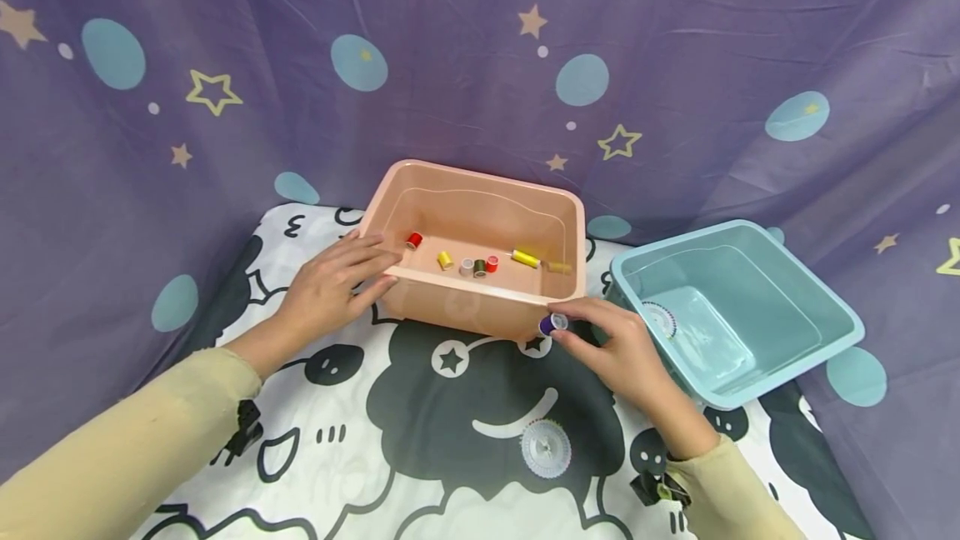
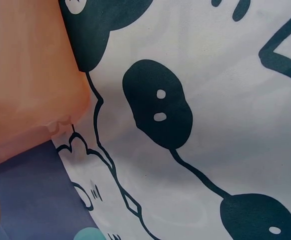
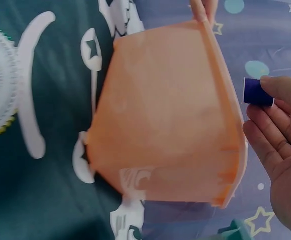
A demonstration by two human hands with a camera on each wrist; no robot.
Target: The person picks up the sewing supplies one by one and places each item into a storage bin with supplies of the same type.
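Observation:
My right hand (image 1: 618, 348) pinches a small purple thread spool (image 1: 551, 324) between thumb and fingers, just outside the front right rim of a peach plastic tub (image 1: 450, 307). In the right wrist view the purple spool (image 3: 254, 92) shows at the fingertips, beside the tub's rim. My left hand (image 1: 330, 286) grips the tub's front left rim, with the fingers over the edge and the thumb on the outer wall. Inside lie several small spools, among them a red spool (image 1: 414, 241), a yellow spool (image 1: 445, 260) and a dark green spool (image 1: 480, 268), plus a longer yellow piece (image 1: 525, 258).
A teal tub (image 1: 795, 373) stands to the right, with a round pin wheel (image 1: 660, 319) inside. Another pin wheel (image 1: 546, 448) lies on the cartoon-print cloth (image 1: 330, 440) in front. A purple curtain (image 1: 465, 48) hangs close behind both tubs.

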